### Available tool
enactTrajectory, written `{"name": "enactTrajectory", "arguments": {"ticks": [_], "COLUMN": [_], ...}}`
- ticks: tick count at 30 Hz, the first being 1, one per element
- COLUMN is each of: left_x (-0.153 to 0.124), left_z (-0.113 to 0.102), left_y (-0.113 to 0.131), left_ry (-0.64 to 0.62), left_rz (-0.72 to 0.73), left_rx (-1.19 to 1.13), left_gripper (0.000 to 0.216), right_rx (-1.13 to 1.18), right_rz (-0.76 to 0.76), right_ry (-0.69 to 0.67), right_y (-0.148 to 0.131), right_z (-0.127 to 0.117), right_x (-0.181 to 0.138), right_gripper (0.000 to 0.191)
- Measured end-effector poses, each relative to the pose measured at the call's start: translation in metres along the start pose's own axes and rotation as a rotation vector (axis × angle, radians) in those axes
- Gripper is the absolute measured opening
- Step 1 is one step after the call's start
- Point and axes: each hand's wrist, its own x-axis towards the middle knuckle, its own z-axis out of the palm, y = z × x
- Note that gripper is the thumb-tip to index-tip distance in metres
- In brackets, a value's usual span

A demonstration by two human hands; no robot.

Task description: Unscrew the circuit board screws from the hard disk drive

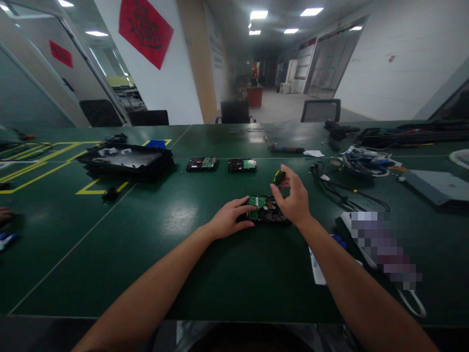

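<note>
Hard drive (270, 213) lies board-up toward bench (205, 293) front edge; left hand (230, 218) clamps its left end, right hand (295, 198) pinches screwdriver (279, 176) over it, tip contact unclear.

Beneath my left hand (230, 218) and right hand (294, 195) spreads a dark green tabletop (205, 288) with thin pale seams. A hard drive (270, 211), circuit board up, lies on it under my left fingers. Beyond that hand rest two more, the left drive (202, 164) and the right drive (242, 165). Farther to its left I have stacked black trays (146, 166), a small black object (110, 194) and yellow tape (90, 192). Past my right hand lies a long-handled tool (291, 149); to its right, black cables (325, 179), heaped wires (366, 160) and a grey box (437, 186). A white packet (317, 270) sits nearer me, partly beneath my right forearm (340, 254).
</note>
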Motion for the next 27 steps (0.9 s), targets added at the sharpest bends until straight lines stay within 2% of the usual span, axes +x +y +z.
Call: {"name": "enactTrajectory", "arguments": {"ticks": [4, 10, 27], "left_x": [-0.0002, -0.0002, 0.0003], "left_z": [0.0000, 0.0004, -0.0009], "left_y": [-0.0007, -0.0018, 0.0008], "left_ry": [0.007, 0.009, 0.012], "left_rz": [0.007, 0.010, 0.019], "left_rx": [-0.005, -0.002, 0.003], "left_gripper": [0.055, 0.055, 0.055], "right_rx": [0.070, 0.008, 0.084], "right_rz": [0.030, 0.004, 0.045], "right_ry": [-0.016, 0.018, 0.000], "right_y": [0.0006, 0.0010, 0.0012], "right_z": [0.0007, 0.0003, 0.0009], "right_x": [-0.0007, -0.0003, 0.0003], "right_gripper": [0.066, 0.064, 0.061]}}
